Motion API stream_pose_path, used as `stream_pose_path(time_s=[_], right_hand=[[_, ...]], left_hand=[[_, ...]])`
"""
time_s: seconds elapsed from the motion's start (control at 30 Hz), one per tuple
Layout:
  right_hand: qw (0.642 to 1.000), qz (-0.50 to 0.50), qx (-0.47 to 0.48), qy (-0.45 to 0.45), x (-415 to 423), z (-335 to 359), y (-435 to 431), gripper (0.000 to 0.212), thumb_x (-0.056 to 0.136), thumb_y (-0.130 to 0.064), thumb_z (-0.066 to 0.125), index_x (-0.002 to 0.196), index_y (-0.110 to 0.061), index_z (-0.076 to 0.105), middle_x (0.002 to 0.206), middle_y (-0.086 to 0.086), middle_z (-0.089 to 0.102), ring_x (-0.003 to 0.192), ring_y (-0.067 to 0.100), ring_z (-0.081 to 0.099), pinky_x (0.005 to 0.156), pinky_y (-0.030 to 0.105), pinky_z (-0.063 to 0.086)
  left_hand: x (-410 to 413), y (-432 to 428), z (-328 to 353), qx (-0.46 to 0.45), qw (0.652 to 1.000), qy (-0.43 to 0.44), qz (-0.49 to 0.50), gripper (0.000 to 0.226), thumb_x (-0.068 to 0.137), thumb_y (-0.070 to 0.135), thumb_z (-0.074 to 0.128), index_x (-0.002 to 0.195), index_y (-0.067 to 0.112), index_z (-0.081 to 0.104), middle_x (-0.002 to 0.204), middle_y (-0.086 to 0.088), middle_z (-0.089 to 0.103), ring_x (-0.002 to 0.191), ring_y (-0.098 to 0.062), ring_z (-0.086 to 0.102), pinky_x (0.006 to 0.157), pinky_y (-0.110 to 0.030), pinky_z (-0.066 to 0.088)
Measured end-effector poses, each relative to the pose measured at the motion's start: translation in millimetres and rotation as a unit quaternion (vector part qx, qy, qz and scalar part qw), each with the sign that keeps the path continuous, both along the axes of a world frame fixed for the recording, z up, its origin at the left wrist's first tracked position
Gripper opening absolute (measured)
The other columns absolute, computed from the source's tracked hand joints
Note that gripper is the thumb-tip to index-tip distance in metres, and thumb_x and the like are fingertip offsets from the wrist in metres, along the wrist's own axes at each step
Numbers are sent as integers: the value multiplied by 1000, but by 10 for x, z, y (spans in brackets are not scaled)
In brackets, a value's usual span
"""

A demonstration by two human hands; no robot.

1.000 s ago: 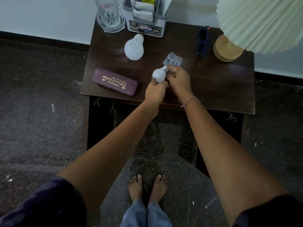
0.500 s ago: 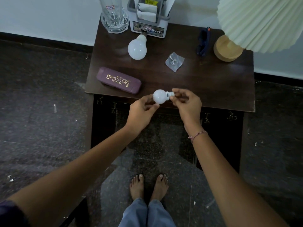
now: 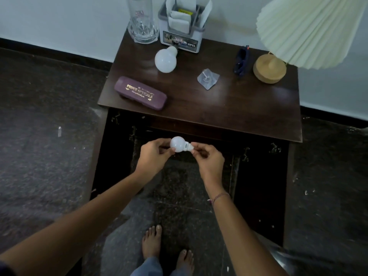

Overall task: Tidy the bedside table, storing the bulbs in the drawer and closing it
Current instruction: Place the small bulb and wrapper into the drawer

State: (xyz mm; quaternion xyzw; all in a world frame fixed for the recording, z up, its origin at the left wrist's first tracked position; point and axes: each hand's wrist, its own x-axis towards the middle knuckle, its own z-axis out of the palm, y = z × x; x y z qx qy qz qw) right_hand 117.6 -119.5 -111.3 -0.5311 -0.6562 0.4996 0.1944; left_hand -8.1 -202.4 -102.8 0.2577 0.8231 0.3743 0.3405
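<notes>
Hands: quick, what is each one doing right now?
Left hand: holds the small bulb by its globe.
Right hand: pinches the same bulb's base.

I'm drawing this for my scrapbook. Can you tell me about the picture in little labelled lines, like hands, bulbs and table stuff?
Small bulb: held in the air, in front of the table
Left hand: grips its round end
Right hand: pinches its base
Big bulb: lying on the table, near the glass
Other table stuff: purple case, lamp
Drawer: too dark to tell
</notes>
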Motion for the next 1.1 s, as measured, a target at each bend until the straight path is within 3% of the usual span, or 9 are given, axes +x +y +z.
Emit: stream_pose_path(time_s=[0.2, 0.27, 0.4, 0.5, 0.63, 0.8, 0.93, 1.03, 1.1], right_hand=[[999, 34, 31, 18, -48, -457, 315, 27, 83, -3, 64, 108, -13, 67, 110, 2, 62, 86, 2, 60, 75, -2, 44], [998, 33, 54, 20, -105, -670, 503, 29, 82, -3, 64, 109, -13, 67, 111, 3, 62, 94, 10, 62, 83, 4, 46], [994, 34, 97, 27, -218, -1088, 815, 26, 82, -3, 64, 108, -9, 68, 111, 7, 64, 98, 17, 64, 93, 20, 46], [994, 29, 95, 48, -268, -1378, 845, 27, 83, -2, 64, 108, -10, 68, 114, 6, 62, 99, 15, 63, 96, 25, 48], [992, 30, 104, 64, -332, -1666, 874, 27, 83, -1, 63, 108, -10, 67, 113, 3, 61, 98, 12, 62, 93, 17, 45], [982, 39, 162, 87, -486, -1749, 1042, 22, 81, 2, 63, 100, -8, 71, 107, 9, 66, 92, 19, 67, 91, 23, 49], [975, 84, 189, 86, -725, -1732, 1148, 22, 81, 0, 64, 102, -7, 71, 107, 8, 67, 94, 19, 66, 86, 18, 47], [969, 112, 197, 103, -960, -1796, 1132, 24, 79, 1, 66, 102, -4, 70, 107, 12, 70, 98, 22, 66, 89, 23, 48], [969, 102, 191, 117, -1081, -1882, 1123, 24, 79, 3, 65, 102, -3, 70, 107, 13, 70, 97, 20, 66, 86, 18, 48]], left_hand=[[72, 332, -493, 36, 997, 2, 64, 30, 84, 16, 66, 113, 10, 66, 96, -5, 71, 87, -20, 68, 88, -42, 55], [53, 533, -691, 61, 994, 11, 89, 28, 85, 16, 64, 112, 10, 67, 91, -3, 70, 87, -19, 68, 87, -41, 55], [-14, 847, -1052, 73, 992, 71, 70, 26, 88, 20, 58, 109, 10, 68, 90, -5, 71, 84, -17, 66, 77, -22, 48], [-54, 884, -1284, 83, 991, 82, 68, 27, 88, 19, 57, 112, 9, 66, 94, -10, 72, 86, -22, 68, 81, -30, 54], [-131, 903, -1567, 99, 990, 75, 63, 32, 86, 18, 62, 116, 7, 65, 105, -11, 71, 94, -24, 68, 88, -41, 55], [-312, 992, -1648, 115, 984, 127, 59, 30, 84, 21, 66, 110, 7, 68, 100, -13, 73, 91, -25, 70, 89, -35, 53], [-555, 1034, -1704, 156, 979, 98, 90, 28, 82, 18, 68, 108, 8, 69, 99, -13, 73, 91, -26, 70, 91, -41, 53], [-763, 1006, -1737, 177, 973, 111, 98, 27, 82, 16, 67, 107, 8, 70, 99, -13, 73, 92, -28, 69, 89, -38, 53], [-897, 1005, -1770, 183, 972, 110, 97, 27, 81, 18, 68, 107, 8, 70, 100, -13, 73, 93, -27, 69, 89, -37, 54]])
